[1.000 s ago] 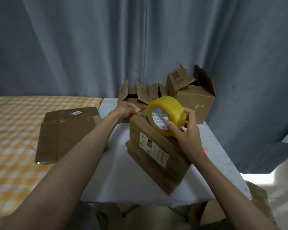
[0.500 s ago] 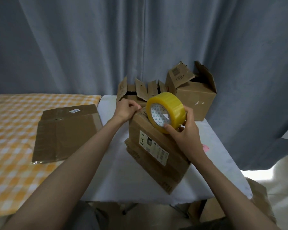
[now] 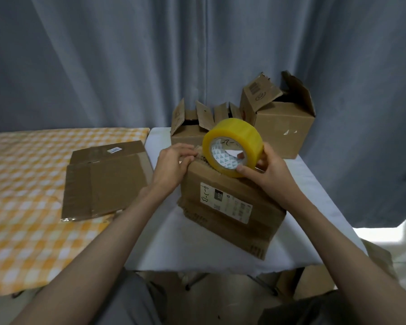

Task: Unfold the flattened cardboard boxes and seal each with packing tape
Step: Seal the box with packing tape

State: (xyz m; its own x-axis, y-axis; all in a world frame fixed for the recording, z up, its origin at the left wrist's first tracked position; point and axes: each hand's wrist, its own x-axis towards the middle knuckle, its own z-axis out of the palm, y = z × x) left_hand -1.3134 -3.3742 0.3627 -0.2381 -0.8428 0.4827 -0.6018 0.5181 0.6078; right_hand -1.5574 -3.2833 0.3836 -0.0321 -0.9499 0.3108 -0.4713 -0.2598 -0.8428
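Observation:
A brown cardboard box with a white shipping label stands tilted on the white table. My right hand grips a yellow roll of packing tape at the box's top edge, thumb on the roll's near rim. My left hand rests on the box's top left corner with its fingers curled over the edge, close to the roll. Whether a strip of tape runs between the hand and the roll is not visible.
Flattened cardboard boxes lie on the yellow checked cloth to the left. Two unfolded boxes with raised flaps, a low one and a taller one, stand at the table's far edge before a grey curtain. More cardboard sits under the table.
My left hand has moved right along the box's top edge toward the roll. The right hand has kept the roll at the box's top, and the roll now looks tilted more upright.

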